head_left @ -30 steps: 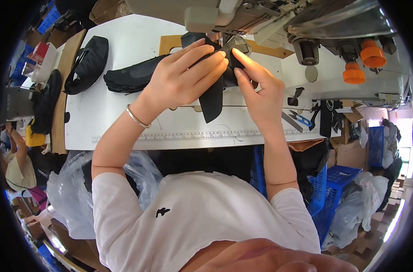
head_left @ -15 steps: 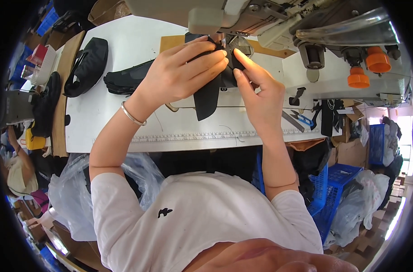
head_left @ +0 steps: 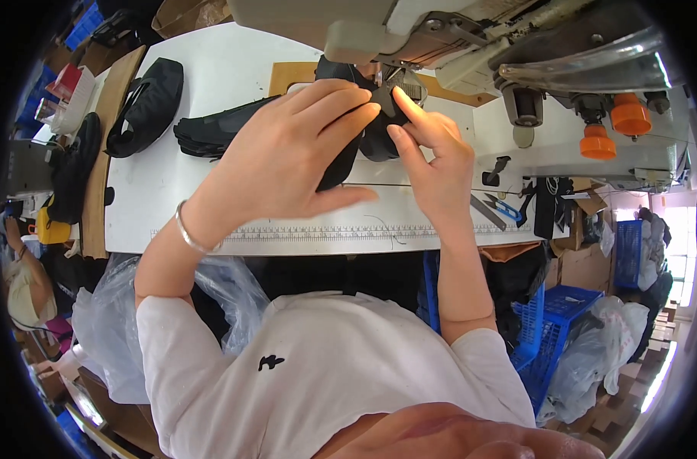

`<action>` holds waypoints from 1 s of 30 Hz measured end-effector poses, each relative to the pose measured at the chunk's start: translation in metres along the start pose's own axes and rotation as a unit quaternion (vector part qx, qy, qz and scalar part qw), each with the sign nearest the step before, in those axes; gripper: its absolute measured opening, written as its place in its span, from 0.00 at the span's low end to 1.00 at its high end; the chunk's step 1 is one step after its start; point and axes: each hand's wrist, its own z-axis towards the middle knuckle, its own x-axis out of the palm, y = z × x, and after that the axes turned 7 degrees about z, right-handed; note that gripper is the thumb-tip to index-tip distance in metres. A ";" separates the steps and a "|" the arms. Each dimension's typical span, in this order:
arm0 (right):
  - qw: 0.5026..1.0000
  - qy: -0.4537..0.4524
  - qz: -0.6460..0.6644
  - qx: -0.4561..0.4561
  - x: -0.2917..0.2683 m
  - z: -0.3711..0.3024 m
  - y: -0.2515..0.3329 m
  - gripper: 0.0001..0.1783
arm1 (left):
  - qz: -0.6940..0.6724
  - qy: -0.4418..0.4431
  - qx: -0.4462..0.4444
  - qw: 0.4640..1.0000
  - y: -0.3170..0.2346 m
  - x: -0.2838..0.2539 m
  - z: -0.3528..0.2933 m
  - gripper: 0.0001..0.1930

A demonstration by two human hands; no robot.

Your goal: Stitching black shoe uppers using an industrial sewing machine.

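A black fabric piece (head_left: 380, 139), seemingly a shoe upper part, lies under the head of a sewing machine (head_left: 432, 34). Over its left side hovers my left hand (head_left: 279, 153), fingers stretched out and the thumb spread away toward me, slightly smeared. Nothing shows in its grip. My right hand (head_left: 440, 164) is at the piece's right edge, index finger and thumb apart with their tips by the fabric; whether they touch it I cannot tell. The needle area is partly hidden by the fingers and the machine. Left of my left hand lies a stack of black pieces (head_left: 214, 134).
A black shoe upper (head_left: 151, 103) lies at the table's left. Blue thread snips (head_left: 505, 208) and a metal strip (head_left: 486, 210) are at right. A ruler strip (head_left: 302, 232) runs along the front edge. Blue crates (head_left: 570, 302) stand lower right; another person's arm (head_left: 29, 264) shows far left.
My left hand has come off the fabric and moved toward me, its thumb swinging out. The right thumb and index finger have parted slightly. The fabric's lower flap has turned.
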 end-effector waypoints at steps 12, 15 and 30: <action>0.979 0.006 0.152 0.135 0.004 -0.005 0.001 0.26 | 0.233 -0.149 -0.160 0.948 -0.052 0.052 0.025 0.09; 0.973 0.004 0.171 0.152 0.008 -0.005 0.003 0.26 | 0.257 -0.182 -0.137 0.939 -0.048 0.057 0.022 0.10; 0.971 -0.057 0.166 0.164 0.026 -0.012 0.003 0.26 | 0.251 -0.249 -0.085 0.931 -0.031 0.069 0.011 0.08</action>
